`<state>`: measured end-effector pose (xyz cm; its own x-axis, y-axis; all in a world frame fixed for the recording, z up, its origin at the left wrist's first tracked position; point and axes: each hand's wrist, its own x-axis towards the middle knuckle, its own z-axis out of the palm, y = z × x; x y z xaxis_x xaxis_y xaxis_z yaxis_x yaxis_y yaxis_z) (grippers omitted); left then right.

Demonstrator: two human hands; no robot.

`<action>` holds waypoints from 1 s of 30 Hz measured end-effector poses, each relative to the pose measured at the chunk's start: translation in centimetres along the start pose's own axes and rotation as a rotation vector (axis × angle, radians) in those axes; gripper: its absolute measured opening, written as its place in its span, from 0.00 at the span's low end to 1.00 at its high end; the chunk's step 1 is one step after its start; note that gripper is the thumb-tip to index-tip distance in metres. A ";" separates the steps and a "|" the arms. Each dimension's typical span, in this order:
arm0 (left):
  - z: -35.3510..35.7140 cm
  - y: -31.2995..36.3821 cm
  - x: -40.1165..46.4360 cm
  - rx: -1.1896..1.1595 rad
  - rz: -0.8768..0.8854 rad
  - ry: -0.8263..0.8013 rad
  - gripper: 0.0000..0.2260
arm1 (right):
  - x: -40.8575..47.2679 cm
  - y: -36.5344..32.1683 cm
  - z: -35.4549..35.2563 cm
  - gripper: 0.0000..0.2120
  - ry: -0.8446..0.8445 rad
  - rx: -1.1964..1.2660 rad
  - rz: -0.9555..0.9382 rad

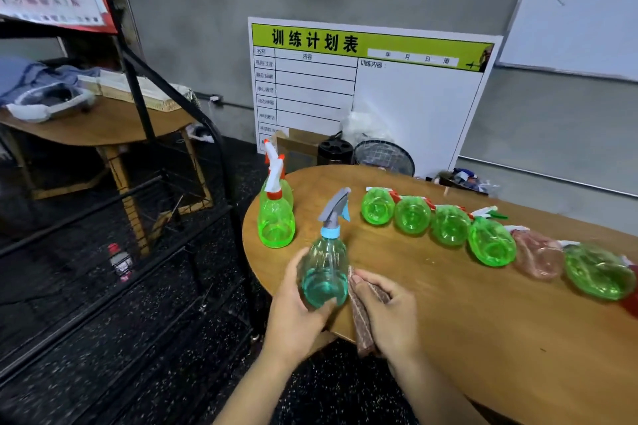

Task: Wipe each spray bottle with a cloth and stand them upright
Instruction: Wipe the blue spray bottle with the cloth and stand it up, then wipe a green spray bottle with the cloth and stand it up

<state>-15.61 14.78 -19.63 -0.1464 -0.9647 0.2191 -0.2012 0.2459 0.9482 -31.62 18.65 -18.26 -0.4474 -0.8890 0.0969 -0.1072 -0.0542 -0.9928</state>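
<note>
Both hands work at the near edge of the round wooden table (483, 338), at about 6 o'clock. Going left to right, the left hand (293, 314) has its fingers and thumb curled round the lower body of the blue spray bottle (324, 272), holding it upright with its grey trigger head pointing toward 12 o'clock. Just to its right, the right hand (386, 310) presses a brownish cloth (362, 321) against the bottle's side, fingers wrapped over the fabric, whose tail hangs down past the table edge.

At about 11 o'clock from the hands stand two green bottles (276, 221), upright and one close behind the other, with white and red trigger heads. By their position I judge these finished.

From 1 o'clock out to 3 o'clock a row lies on its side, bases facing the camera: four green lying bottles (448, 224), then a pinkish bottle (538, 257), then another green one (597, 272) by the right edge, and a red shape at the frame's edge that I cannot identify.

So two seem done, the blue one is in hand and being wiped, and at least six remain to be picked up, wiped and stood up.
</note>
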 end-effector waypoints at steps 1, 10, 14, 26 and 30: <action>0.5 -0.6 0.5 0.016 -0.018 0.008 0.42 | 0.6 0.7 0.1 0.10 0.009 -0.003 0.005; 5.1 -3.5 7.3 0.083 0.042 0.097 0.36 | 8.2 5.1 2.1 0.08 0.129 -0.034 -0.016; 6.6 -4.1 10.9 0.095 0.029 0.137 0.36 | 11.9 6.2 3.0 0.10 0.157 -0.125 -0.077; 7.6 -5.3 20.3 0.193 -0.052 0.254 0.36 | 18.3 7.1 4.9 0.09 0.164 -0.304 -0.101; 7.6 -5.6 20.9 0.202 -0.050 0.246 0.39 | 18.4 7.2 4.8 0.08 0.182 -0.293 -0.116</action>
<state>-24.92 -6.07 -22.15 0.1020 -0.9640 0.2456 -0.3941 0.1875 0.8997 -36.36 -0.33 -23.95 -0.5650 -0.7878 0.2452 -0.4051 0.0060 -0.9142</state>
